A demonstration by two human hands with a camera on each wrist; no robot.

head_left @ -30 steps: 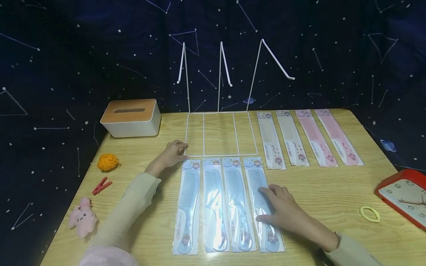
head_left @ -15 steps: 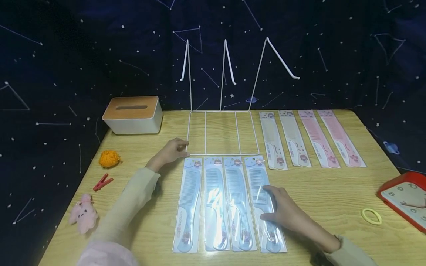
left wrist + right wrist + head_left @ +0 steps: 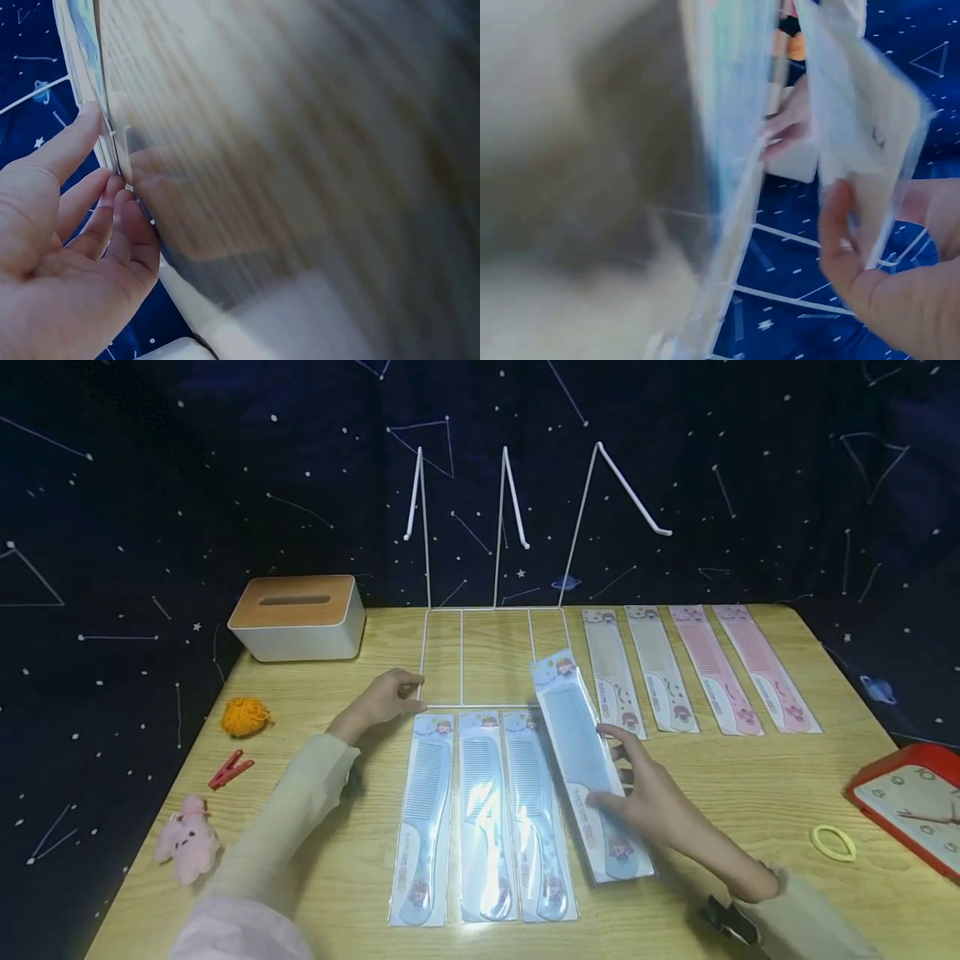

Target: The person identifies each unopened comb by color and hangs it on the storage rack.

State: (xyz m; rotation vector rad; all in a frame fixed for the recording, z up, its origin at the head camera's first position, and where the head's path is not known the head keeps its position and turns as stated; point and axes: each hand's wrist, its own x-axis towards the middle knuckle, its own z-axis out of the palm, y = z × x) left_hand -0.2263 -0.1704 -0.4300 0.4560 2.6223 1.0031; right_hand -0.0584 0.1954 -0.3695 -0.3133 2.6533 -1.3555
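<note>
Right hand (image 3: 651, 793) pinches a packaged blue comb (image 3: 576, 735) above the table (image 3: 735, 802). Left hand (image 3: 381, 700) touches the wire rack (image 3: 462, 657); grip unclear.

Blue comb pack (image 3: 577, 756), pale card with cartoon art at both ends, all in a shiny clear sleeve; it's up off the tabletop (image 3: 735, 785), pinched in the right hand (image 3: 652, 793), top end slanting left across the near right corner of the white wire rack (image 3: 462, 660); rack's base sits flat, three bent prongs rising behind.
</note>
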